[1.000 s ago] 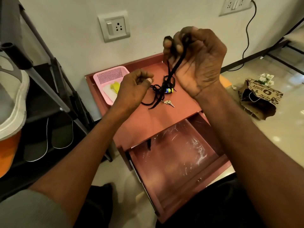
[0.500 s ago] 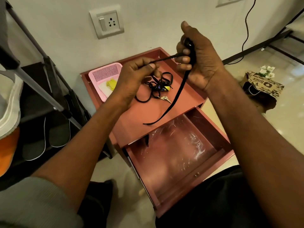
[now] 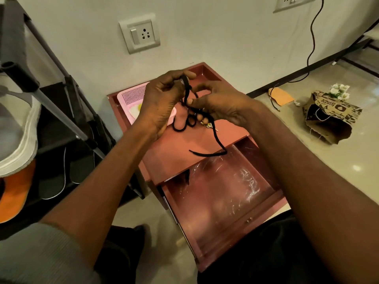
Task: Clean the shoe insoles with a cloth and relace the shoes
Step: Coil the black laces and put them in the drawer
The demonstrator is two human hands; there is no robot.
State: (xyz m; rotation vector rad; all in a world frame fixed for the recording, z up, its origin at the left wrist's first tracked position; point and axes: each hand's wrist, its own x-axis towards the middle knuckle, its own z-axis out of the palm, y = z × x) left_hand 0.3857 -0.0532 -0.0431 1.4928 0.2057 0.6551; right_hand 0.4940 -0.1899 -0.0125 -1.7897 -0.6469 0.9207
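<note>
A low reddish-brown cabinet stands against the wall, its tabletop [image 3: 176, 144] carrying a pink perforated basket [image 3: 133, 95] at the back left; black laces [image 3: 184, 125] lie coiled near the middle, one end trailing to the front edge, with small keys [image 3: 209, 125] just beside the coil; below, an open drawer [image 3: 217, 193] lined with clear plastic; on the pale floor [image 3: 307, 160] to the right lie a torn printed paper bag [image 3: 332, 115] and a tan envelope [image 3: 282, 96].
</note>
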